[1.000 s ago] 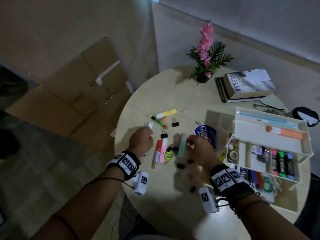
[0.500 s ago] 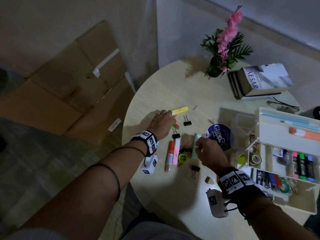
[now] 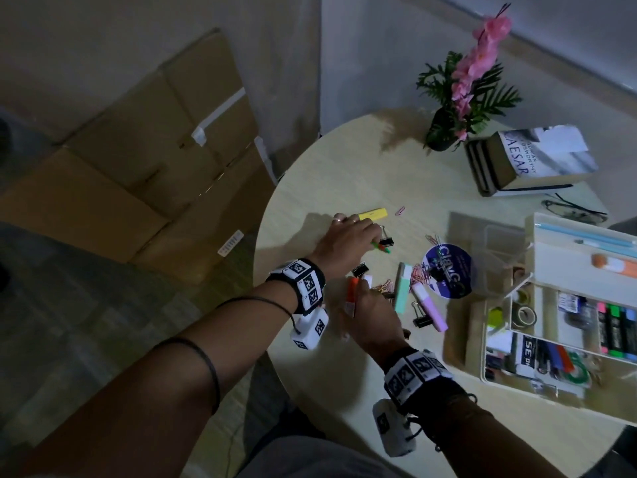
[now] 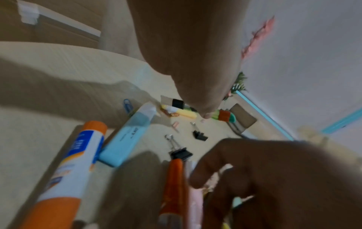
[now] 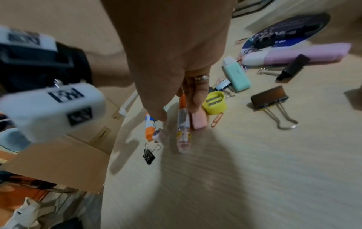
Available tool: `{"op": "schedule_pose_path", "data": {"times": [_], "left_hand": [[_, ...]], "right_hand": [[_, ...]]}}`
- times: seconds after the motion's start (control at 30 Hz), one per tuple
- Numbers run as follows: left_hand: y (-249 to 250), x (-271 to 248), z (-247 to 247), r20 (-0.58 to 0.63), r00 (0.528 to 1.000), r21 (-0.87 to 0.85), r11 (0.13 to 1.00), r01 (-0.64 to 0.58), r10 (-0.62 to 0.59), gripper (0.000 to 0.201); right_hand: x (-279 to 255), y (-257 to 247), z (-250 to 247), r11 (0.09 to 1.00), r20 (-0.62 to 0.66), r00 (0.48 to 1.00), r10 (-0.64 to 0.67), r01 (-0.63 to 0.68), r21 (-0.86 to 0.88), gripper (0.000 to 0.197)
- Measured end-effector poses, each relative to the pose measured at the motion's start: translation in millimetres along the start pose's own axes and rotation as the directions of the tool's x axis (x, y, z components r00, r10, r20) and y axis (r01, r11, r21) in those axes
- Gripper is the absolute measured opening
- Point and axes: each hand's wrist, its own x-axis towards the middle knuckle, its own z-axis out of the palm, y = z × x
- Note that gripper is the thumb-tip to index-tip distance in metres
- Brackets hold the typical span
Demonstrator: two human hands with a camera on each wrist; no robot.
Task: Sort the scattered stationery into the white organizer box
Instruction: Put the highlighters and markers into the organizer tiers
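Now your right hand (image 5: pixel 172 86) pinches the orange pen (image 5: pixel 183 124) low over the counter (image 5: pixel 254 178); your left hand (image 3: pixel 348 241) lies flat, fingers straight, touching the yellow highlighter (image 3: pixel 374 213). White box (image 3: pixel 537 267) sits right.

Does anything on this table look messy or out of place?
Yes. Paper clips lie spilled in a loose tangle at the edge of the round blue disc, and black binder clips sit scattered among the highlighters instead of in the white organizer box.
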Motion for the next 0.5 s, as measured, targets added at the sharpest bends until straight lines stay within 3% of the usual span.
{"op": "schedule_pose_path", "data": {"times": [0.07, 0.17, 0.33, 0.5], "left_hand": [[12, 1, -15, -0.039, 0.999, -0.147, 0.989, 0.008, -0.014, 0.010], [25, -1, -45, -0.063, 0.996, -0.355, 0.934, 0.036, -0.062, 0.021], [31, -4, -90, -0.051, 0.992, -0.439, 0.895, 0.084, -0.118, 0.049], [31, -9, -121, -0.142, 0.971, -0.492, 0.865, 0.098, -0.190, 0.014]], "right_hand": [[1, -5, 8, 0.999, -0.028, 0.999, -0.024, 0.023, -0.037, 0.041], [9, -4, 23, 0.994, 0.009, 0.996, 0.089, -0.089, -0.057, 0.042], [11, -9, 27, 0.988, 0.024, 0.990, 0.139, -0.137, -0.072, 0.024], [4, -17, 25, 0.990, 0.045, 0.995, 0.093, -0.088, -0.109, 0.017]]}}
